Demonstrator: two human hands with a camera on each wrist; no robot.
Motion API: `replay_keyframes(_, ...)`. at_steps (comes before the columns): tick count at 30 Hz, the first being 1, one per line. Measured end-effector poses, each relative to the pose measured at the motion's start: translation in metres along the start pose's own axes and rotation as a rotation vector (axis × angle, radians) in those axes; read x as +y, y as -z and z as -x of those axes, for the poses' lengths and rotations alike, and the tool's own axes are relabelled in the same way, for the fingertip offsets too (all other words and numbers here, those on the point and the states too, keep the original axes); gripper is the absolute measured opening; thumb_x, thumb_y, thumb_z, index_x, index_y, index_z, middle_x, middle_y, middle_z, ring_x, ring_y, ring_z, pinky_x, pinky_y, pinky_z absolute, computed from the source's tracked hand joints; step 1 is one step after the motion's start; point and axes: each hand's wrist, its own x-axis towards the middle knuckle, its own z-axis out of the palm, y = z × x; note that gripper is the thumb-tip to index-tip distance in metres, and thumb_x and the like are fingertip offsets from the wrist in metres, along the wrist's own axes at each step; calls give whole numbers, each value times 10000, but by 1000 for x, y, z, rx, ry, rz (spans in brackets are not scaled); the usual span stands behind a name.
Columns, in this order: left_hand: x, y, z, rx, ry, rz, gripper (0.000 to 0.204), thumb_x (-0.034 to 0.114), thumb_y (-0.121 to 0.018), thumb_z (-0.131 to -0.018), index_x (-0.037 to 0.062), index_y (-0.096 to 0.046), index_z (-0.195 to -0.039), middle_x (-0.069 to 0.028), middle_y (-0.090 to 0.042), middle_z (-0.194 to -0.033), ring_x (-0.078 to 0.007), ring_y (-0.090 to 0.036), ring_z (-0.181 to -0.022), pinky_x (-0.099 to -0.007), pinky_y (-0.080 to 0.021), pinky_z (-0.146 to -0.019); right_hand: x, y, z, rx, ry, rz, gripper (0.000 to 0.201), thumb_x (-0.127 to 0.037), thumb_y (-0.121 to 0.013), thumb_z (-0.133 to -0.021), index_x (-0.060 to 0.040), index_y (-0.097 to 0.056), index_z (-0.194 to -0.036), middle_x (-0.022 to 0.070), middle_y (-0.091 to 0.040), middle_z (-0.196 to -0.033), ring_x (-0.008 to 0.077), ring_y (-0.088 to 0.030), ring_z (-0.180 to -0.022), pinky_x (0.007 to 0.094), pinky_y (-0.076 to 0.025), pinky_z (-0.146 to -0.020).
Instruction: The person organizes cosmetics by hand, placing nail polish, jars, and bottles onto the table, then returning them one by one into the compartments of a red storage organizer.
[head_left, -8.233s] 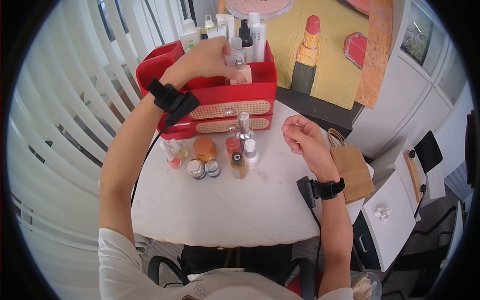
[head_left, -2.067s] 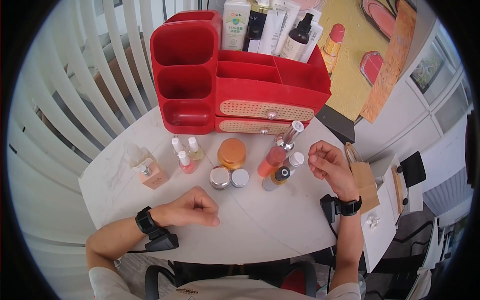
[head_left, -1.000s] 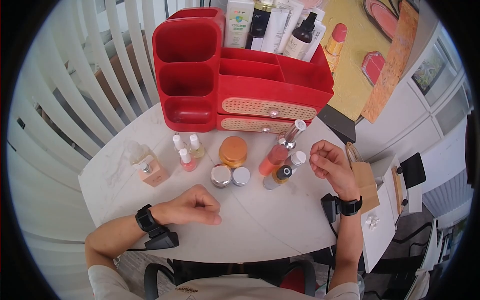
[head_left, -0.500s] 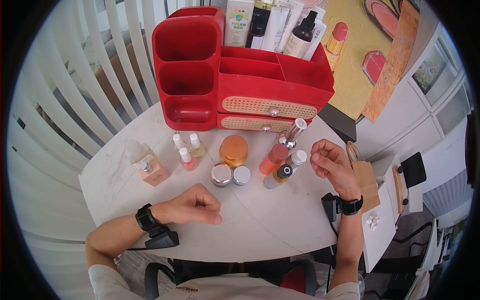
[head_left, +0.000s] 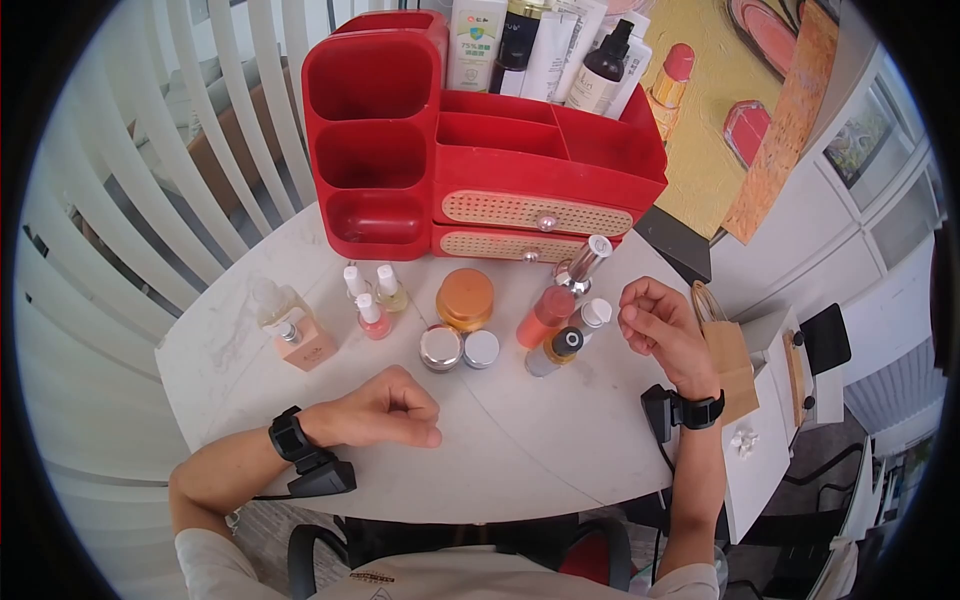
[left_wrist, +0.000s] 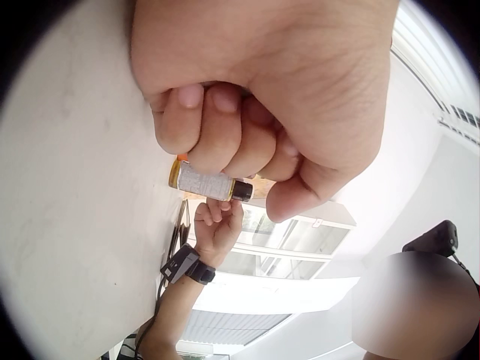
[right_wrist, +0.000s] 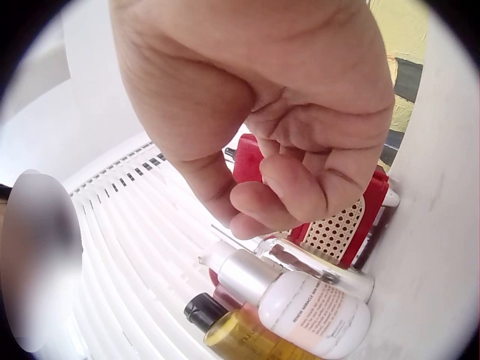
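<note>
My left hand (head_left: 385,410) rests on the white table (head_left: 520,450) with its fingers loosely curled in, holding nothing; the left wrist view shows the same bent fingers (left_wrist: 217,142). My right hand (head_left: 660,330) is at the right, fingers loosely curled and holding nothing. Beside it stand a white pump bottle (right_wrist: 315,311), an amber black-capped bottle (head_left: 553,353), a coral bottle (head_left: 546,317) and a silver bottle (head_left: 583,265). Ahead of the left hand are an orange-lidded jar (head_left: 466,298) and two small silver-lidded jars, one of them a jar (head_left: 441,348) nearest the hand.
A red organizer (head_left: 480,170) with woven-front drawers stands at the back, bottles and tubes in its rear row. Several nail polish bottles (head_left: 374,318), a peach boxy bottle (head_left: 305,346) and a clear bottle (head_left: 275,300) stand at left. A paper bag (head_left: 735,375) is at right.
About eight seconds ago my left hand was in the organizer at the peach bottle; that bottle and a clear one now stand on the table's left. Over the last two seconds both hands stay still.
</note>
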Motion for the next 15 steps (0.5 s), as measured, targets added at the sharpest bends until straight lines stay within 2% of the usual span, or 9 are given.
replay_keyframes(11, 3, 0, -1, -1, 5, -16, 526, 125, -665, -901, 99, -239, -594, 51, -214, -582, -69, -203, -562, -293, -185, -522, 0, 3, 1, 17, 19, 12, 142, -165, -667, -942, -57, -591, -995, -4, -600, -735, 24, -461, -558, 176, -312, -484)
replay_keyframes(15, 2, 0, 0, 11, 9, -22, 521, 136, -665, -905, 106, -247, -597, 56, -212, -589, -62, -206, -566, -293, -186, -521, -4, 14, 3, 75, 95, -27, 132, -169, -662, -943, -69, -587, -984, -9, -598, -752, 26, -468, -569, 179, -313, -483)
